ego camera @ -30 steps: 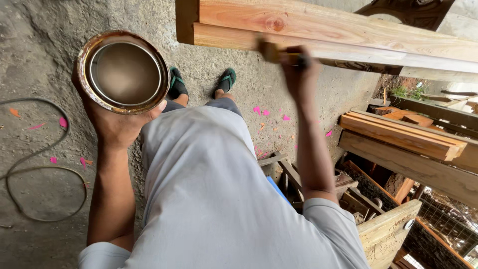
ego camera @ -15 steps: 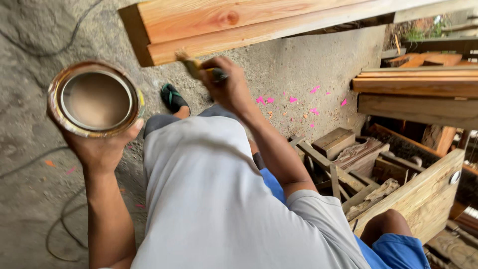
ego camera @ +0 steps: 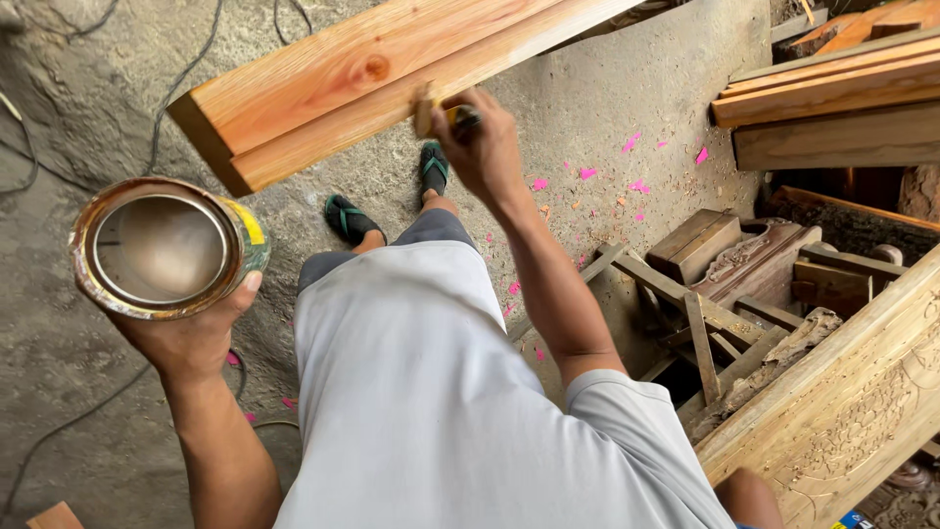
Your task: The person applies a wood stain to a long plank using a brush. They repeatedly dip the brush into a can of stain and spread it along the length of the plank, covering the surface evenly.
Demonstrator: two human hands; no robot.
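Seen from above, an open round metal tin of brownish liquid (ego camera: 162, 247) is cupped from below in the left hand (ego camera: 186, 333). A small brush (ego camera: 431, 113) is gripped tightly by the right hand (ego camera: 485, 147) and pressed against the side of a long reddish wooden beam (ego camera: 362, 83).

Under you lies a rough grey concrete floor (ego camera: 88, 88), dusty and uneven, lit by flat daylight. Black cables (ego camera: 166, 108) snake across it up and to the left of your left hand, and another cable (ego camera: 59, 431) runs below that hand. Bright pink flecks (ego camera: 636, 186) and sawdust are scattered just right of your right hand. Further right, stacked planks (ego camera: 832, 98) rest one on another. Below them sits a jumble of dark timber offcuts (ego camera: 725, 264), some of them carved, and a pale carved panel (ego camera: 852, 402) slants across the lower right corner.
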